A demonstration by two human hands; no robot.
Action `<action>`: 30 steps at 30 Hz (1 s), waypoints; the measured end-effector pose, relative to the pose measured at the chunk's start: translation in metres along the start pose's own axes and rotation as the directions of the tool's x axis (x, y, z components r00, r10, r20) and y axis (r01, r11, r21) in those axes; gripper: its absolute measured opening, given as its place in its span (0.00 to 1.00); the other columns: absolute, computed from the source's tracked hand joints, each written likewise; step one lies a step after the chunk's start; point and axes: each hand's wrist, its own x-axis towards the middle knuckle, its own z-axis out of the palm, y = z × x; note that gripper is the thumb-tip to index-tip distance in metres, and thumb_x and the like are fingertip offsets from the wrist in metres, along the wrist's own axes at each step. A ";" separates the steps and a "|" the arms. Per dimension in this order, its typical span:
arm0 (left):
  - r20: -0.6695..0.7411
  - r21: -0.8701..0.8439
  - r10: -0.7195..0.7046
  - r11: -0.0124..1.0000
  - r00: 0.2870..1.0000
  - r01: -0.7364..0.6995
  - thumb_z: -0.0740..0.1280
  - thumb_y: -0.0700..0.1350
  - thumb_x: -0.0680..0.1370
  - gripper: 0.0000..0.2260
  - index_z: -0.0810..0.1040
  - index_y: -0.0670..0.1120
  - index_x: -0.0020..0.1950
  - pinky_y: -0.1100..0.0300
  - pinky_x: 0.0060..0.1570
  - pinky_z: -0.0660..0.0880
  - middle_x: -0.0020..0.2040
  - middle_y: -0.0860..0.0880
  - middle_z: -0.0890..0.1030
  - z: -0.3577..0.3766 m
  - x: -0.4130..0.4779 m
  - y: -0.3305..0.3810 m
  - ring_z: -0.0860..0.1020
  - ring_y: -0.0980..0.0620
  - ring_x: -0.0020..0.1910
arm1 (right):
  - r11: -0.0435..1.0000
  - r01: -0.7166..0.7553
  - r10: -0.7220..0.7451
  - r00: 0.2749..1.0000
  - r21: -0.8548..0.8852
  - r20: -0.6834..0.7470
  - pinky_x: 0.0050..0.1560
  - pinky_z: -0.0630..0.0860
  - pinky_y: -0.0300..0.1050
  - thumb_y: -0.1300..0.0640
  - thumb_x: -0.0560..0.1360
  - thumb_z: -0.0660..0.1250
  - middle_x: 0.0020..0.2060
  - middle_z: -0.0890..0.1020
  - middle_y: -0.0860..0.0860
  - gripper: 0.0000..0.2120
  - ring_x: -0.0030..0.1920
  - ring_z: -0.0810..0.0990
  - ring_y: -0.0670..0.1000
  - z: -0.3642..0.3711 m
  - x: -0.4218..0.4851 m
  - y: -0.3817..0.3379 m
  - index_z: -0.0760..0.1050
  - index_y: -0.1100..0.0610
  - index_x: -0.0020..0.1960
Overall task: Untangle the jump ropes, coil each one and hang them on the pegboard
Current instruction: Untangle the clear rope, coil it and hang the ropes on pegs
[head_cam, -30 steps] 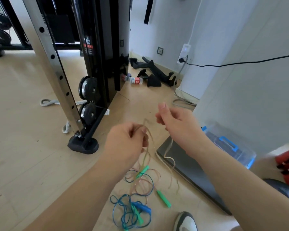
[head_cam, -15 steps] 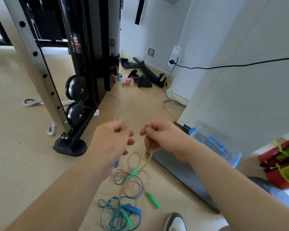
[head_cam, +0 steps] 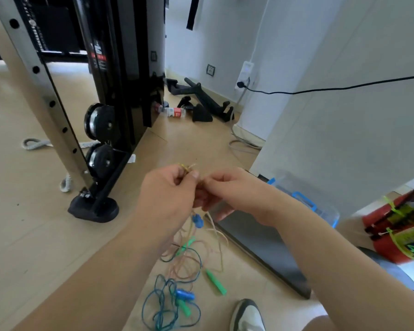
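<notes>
A tall black gym machine (head_cam: 120, 68) is filling the upper left of the frame, and a light wooden floor (head_cam: 34, 235) is spreading under everything. A grey mat (head_cam: 261, 247) is lying at the lower right, and a clear box (head_cam: 304, 201) is sitting just behind it. The pegboard is not showing anywhere. In the centre the 2 hands are meeting. The left hand (head_cam: 167, 194) is curling its fingers and pinching a small bunch of the pale rope (head_cam: 188, 166) under the thumb. The right hand (head_cam: 234, 192), also curled, is pinching the same rope just beside it. From there the pale rope is hanging down to the lower centre, where it is crossing a blue rope (head_cam: 167, 306) in a loose heap on the floor. A green handle (head_cam: 215, 281) is lying at the right edge of that heap, and a blue handle (head_cam: 197, 220) is dangling just under the hands. I am judging that a knot is being worked loose. For doing this well, 1 hand should be steadying the knot while the other is feeding slack back through it, never pulling hard, because the hanging weight may be tightening it.
</notes>
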 end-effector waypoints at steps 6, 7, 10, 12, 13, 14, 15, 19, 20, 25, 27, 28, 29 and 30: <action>-0.011 -0.092 -0.034 0.995 0.999 0.033 0.67 0.44 0.83 0.11 0.83 0.38 0.46 0.55 0.40 0.85 0.36 0.45 0.86 -0.008 0.003 0.002 0.84 0.49 0.34 | 0.997 0.045 -0.029 0.975 -0.069 0.220 0.60 0.81 0.49 0.51 0.82 0.65 0.60 0.84 0.52 0.10 0.60 0.82 0.50 -0.008 -0.001 0.019 0.82 0.45 0.61; -0.022 -0.096 -0.022 0.995 1.000 0.020 0.67 0.44 0.83 0.11 0.84 0.39 0.46 0.56 0.40 0.84 0.38 0.45 0.86 -0.011 0.003 0.004 0.84 0.50 0.35 | 0.990 0.042 -0.012 0.976 -0.133 0.217 0.61 0.82 0.52 0.50 0.82 0.65 0.59 0.84 0.52 0.09 0.60 0.82 0.53 -0.007 -0.001 0.022 0.83 0.45 0.58; -0.024 -0.099 -0.041 0.994 0.999 0.038 0.68 0.45 0.83 0.08 0.83 0.42 0.49 0.60 0.36 0.81 0.43 0.46 0.87 -0.019 0.004 0.004 0.86 0.52 0.39 | 0.991 0.035 -0.022 0.994 -0.127 0.105 0.63 0.80 0.59 0.54 0.85 0.62 0.53 0.87 0.54 0.10 0.56 0.85 0.55 -0.003 0.002 0.022 0.82 0.53 0.53; 0.034 -0.062 -0.132 0.989 0.991 0.134 0.70 0.47 0.81 0.08 0.84 0.43 0.51 0.59 0.37 0.79 0.47 0.46 0.87 -0.022 0.001 0.000 0.86 0.52 0.42 | 0.994 0.071 -0.071 0.997 0.079 0.003 0.61 0.82 0.61 0.56 0.86 0.59 0.46 0.88 0.56 0.11 0.47 0.87 0.55 -0.002 0.003 0.016 0.79 0.57 0.52; 0.087 -0.026 -0.184 0.982 0.979 0.187 0.71 0.48 0.80 0.08 0.84 0.43 0.52 0.57 0.39 0.78 0.49 0.45 0.87 -0.022 -0.001 -0.001 0.86 0.51 0.44 | 0.977 0.111 -0.103 0.993 0.181 -0.050 0.57 0.83 0.61 0.57 0.86 0.59 0.43 0.88 0.57 0.11 0.44 0.87 0.55 -0.001 0.003 0.011 0.78 0.57 0.51; 0.150 0.023 -0.226 0.974 0.963 0.225 0.71 0.49 0.79 0.09 0.84 0.44 0.53 0.56 0.41 0.78 0.51 0.44 0.87 -0.022 -0.003 -0.002 0.86 0.50 0.47 | 0.951 0.150 -0.126 0.987 0.272 -0.101 0.52 0.85 0.60 0.57 0.86 0.60 0.41 0.87 0.58 0.10 0.42 0.87 0.56 -0.001 0.002 0.006 0.78 0.57 0.51; 0.219 0.075 -0.252 0.968 0.943 0.241 0.72 0.49 0.79 0.10 0.85 0.44 0.53 0.55 0.44 0.77 0.52 0.43 0.87 -0.021 -0.007 -0.002 0.86 0.49 0.49 | 0.921 0.183 -0.141 0.979 0.343 -0.146 0.47 0.85 0.58 0.57 0.86 0.60 0.40 0.86 0.58 0.10 0.40 0.86 0.56 -0.001 -0.001 0.001 0.78 0.58 0.51; 0.377 0.237 -0.223 0.961 0.899 0.139 0.73 0.50 0.78 0.08 0.85 0.47 0.51 0.57 0.43 0.78 0.48 0.43 0.84 -0.014 -0.021 -0.007 0.82 0.51 0.42 | 0.815 0.219 -0.117 0.969 0.537 -0.218 0.38 0.83 0.50 0.55 0.85 0.63 0.41 0.85 0.58 0.09 0.39 0.86 0.56 -0.001 -0.005 -0.013 0.78 0.59 0.55; 0.355 0.309 -0.186 0.948 0.916 0.073 0.72 0.49 0.79 0.07 0.85 0.46 0.49 0.57 0.40 0.77 0.47 0.41 0.84 -0.013 -0.022 -0.010 0.79 0.52 0.39 | 0.781 0.208 -0.095 0.972 0.589 -0.217 0.38 0.83 0.50 0.55 0.85 0.64 0.42 0.84 0.58 0.10 0.40 0.86 0.57 0.000 -0.005 -0.014 0.78 0.60 0.57; 0.228 0.298 -0.042 0.954 0.973 -0.028 0.67 0.46 0.81 0.12 0.83 0.40 0.44 0.49 0.40 0.78 0.43 0.34 0.81 -0.013 -0.019 -0.009 0.75 0.49 0.37 | 0.761 0.161 -0.004 0.970 0.628 -0.244 0.38 0.83 0.47 0.52 0.85 0.64 0.41 0.83 0.58 0.13 0.38 0.84 0.55 0.003 0.000 -0.012 0.80 0.62 0.55; 0.213 0.229 -0.036 0.973 0.976 -0.014 0.67 0.45 0.83 0.12 0.83 0.39 0.47 0.46 0.45 0.82 0.43 0.36 0.83 -0.013 -0.017 -0.004 0.78 0.49 0.37 | 0.824 0.142 0.027 0.957 0.549 -0.288 0.37 0.82 0.46 0.49 0.85 0.62 0.40 0.84 0.56 0.17 0.37 0.84 0.54 0.001 0.001 -0.011 0.81 0.62 0.55; 0.190 0.168 -0.047 0.986 0.981 0.015 0.66 0.44 0.83 0.11 0.84 0.39 0.48 0.48 0.47 0.82 0.42 0.38 0.85 -0.013 -0.017 -0.003 0.80 0.49 0.37 | 0.873 0.134 0.027 0.947 0.468 -0.320 0.37 0.82 0.47 0.48 0.85 0.62 0.38 0.83 0.55 0.18 0.36 0.83 0.53 -0.001 0.001 -0.010 0.82 0.61 0.53; 0.157 0.105 -0.060 0.993 0.986 0.044 0.66 0.43 0.83 0.10 0.84 0.39 0.48 0.50 0.48 0.83 0.41 0.39 0.86 -0.012 -0.016 -0.001 0.82 0.48 0.37 | 0.909 0.116 0.024 0.944 0.401 -0.330 0.36 0.82 0.48 0.49 0.85 0.61 0.37 0.83 0.55 0.17 0.35 0.82 0.53 -0.003 0.000 -0.009 0.82 0.61 0.51; 0.121 0.047 -0.063 0.997 0.991 0.058 0.66 0.43 0.83 0.10 0.84 0.39 0.48 0.52 0.48 0.83 0.40 0.40 0.87 -0.012 -0.015 0.000 0.83 0.47 0.37 | 0.928 0.085 0.026 0.957 0.363 -0.290 0.36 0.82 0.50 0.52 0.84 0.62 0.36 0.82 0.56 0.15 0.34 0.81 0.54 -0.004 -0.001 -0.008 0.82 0.62 0.50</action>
